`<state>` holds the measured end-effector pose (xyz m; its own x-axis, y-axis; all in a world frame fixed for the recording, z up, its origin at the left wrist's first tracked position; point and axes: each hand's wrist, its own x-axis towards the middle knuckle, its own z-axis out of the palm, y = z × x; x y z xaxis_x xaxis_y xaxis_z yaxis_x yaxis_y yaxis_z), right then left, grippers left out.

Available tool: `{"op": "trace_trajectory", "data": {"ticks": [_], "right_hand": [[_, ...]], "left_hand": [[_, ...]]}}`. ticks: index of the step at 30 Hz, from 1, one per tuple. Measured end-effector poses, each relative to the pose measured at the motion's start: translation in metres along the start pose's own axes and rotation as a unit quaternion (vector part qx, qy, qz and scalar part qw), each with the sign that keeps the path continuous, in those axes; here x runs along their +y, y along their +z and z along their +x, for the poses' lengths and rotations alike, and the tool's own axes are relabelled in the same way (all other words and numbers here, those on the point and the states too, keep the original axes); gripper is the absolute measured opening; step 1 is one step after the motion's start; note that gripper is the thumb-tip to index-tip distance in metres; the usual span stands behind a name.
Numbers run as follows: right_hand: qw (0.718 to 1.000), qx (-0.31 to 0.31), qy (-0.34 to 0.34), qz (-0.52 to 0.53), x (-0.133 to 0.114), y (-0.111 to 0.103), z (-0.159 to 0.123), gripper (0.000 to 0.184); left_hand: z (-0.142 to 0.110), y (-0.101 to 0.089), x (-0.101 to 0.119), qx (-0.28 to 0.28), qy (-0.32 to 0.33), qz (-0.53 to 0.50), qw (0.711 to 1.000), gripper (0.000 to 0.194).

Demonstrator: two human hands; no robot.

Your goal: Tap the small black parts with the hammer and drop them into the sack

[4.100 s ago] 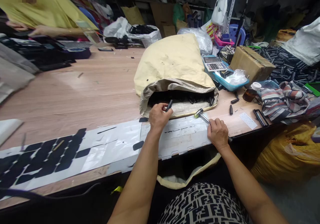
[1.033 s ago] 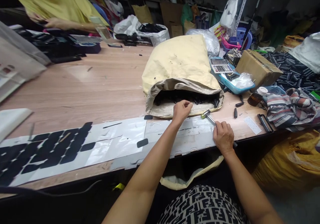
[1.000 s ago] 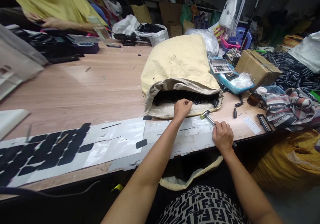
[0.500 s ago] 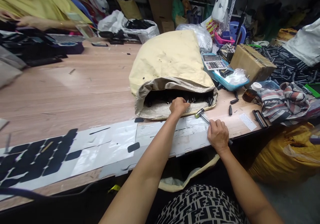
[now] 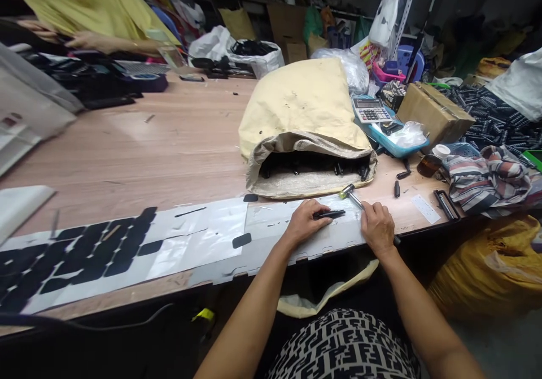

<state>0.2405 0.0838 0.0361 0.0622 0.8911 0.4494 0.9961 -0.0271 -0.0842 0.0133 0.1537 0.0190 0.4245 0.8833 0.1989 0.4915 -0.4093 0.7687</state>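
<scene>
My left hand [image 5: 308, 219] is closed on a slim black piece [image 5: 331, 214], pinched between thumb and fingers just above the white sheet [image 5: 271, 233] at the table's front edge. The piece is too small to name more exactly. In my right hand [image 5: 378, 226] is a small hammer [image 5: 348, 192], its head pointing away from me and to the left. Behind both hands lies a cream sack [image 5: 300, 99], its mouth facing me, with dark pieces inside.
Black rounded pads [image 5: 122, 238] lie on the sheet at left. A calculator [image 5: 369, 110] rests on a blue basket [image 5: 396, 147] near a carton [image 5: 434, 113]. A jar [image 5: 429, 164] and striped cloth [image 5: 491, 175] sit at right. A co-worker in a yellow top [image 5: 105, 14] works at far left.
My left hand has come out of the sack's mouth toward me, bringing a black piece over the sheet. My right hand keeps its hold on the hammer. The view has shifted slightly.
</scene>
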Motion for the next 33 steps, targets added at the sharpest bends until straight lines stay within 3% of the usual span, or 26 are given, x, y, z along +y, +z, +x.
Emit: {"op": "trace_trajectory", "data": {"ticks": [4,8,11,18,33], "right_hand": [[0.992,-0.002,0.025,0.127,0.004,-0.009,-0.001,0.037],[0.956,-0.032,0.025,0.29,-0.006,-0.027,-0.013,0.035],[0.934,-0.067,0.004,0.35,-0.02,-0.039,-0.023,0.032],[0.938,-0.093,-0.02,0.332,-0.035,-0.04,-0.036,0.033],[0.946,-0.083,0.02,0.314,-0.018,-0.037,-0.035,0.031]], "left_hand": [[0.003,0.0,0.0,0.013,-0.012,-0.015,1.0,0.016],[0.003,-0.001,0.001,0.016,-0.02,-0.016,1.0,0.015],[0.003,-0.001,0.004,0.02,-0.025,-0.022,0.999,0.015],[0.005,-0.002,0.009,0.026,-0.039,-0.006,0.999,0.021],[0.006,0.002,0.005,0.031,-0.047,-0.011,0.998,0.014]]}}
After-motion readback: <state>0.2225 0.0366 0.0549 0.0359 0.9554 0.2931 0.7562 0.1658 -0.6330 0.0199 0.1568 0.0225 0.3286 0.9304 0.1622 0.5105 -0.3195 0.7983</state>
